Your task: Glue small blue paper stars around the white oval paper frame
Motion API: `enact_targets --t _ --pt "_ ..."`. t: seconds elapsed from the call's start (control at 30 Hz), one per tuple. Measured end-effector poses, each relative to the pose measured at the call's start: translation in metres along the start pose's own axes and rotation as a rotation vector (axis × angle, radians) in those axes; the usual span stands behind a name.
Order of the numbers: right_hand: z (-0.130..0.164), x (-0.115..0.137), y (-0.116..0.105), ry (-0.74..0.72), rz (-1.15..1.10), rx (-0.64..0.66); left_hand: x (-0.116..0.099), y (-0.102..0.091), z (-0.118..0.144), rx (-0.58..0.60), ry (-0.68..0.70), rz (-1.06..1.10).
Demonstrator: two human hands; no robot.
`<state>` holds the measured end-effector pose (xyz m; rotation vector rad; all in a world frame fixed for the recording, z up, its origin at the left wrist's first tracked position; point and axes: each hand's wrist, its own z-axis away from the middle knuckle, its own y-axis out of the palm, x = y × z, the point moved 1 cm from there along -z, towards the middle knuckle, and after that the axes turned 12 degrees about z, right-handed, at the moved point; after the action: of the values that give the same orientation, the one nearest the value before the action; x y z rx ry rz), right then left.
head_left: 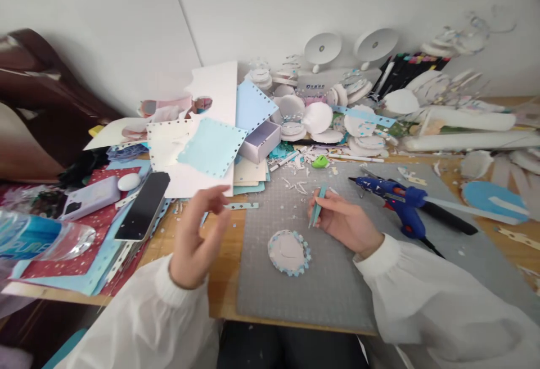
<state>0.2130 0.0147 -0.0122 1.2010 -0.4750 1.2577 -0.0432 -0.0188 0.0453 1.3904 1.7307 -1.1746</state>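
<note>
My right hand [343, 223] rests on the grey cutting mat [337, 284] and grips teal tweezers [317, 206], tips pointing down toward the mat. Just to its left lies a round white paper piece [289, 252] edged with small blue flowers. My left hand [198, 239] hovers raised over the wooden table edge left of the mat, blurred, fingers loosely curled with thumb and forefinger near each other; I see nothing in it. Both arms wear white sleeves.
A blue glue gun [396, 197] lies on the mat at the right. Two phones [143, 206] and a water bottle [37, 237] sit at the left. Punched blue and white paper sheets [211, 147], a small box [260, 141] and many white paper discs [318, 117] crowd the back.
</note>
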Motion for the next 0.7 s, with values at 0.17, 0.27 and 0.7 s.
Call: enact_targets --t 0.17,0.27,0.7 --pt "0.001 -0.001 0.001 -0.023 -0.001 0.035 -0.015 -0.063 0.029 -0.288 -0.14 -0.027" --pt "0.001 -0.002 0.001 -0.035 0.0 0.045 -0.023 -0.092 0.046 -0.268 -0.168 -0.217" --pt "0.003 -0.002 0.003 -0.054 0.001 0.037 -0.076 -0.038 0.055 0.405 0.431 -0.672"
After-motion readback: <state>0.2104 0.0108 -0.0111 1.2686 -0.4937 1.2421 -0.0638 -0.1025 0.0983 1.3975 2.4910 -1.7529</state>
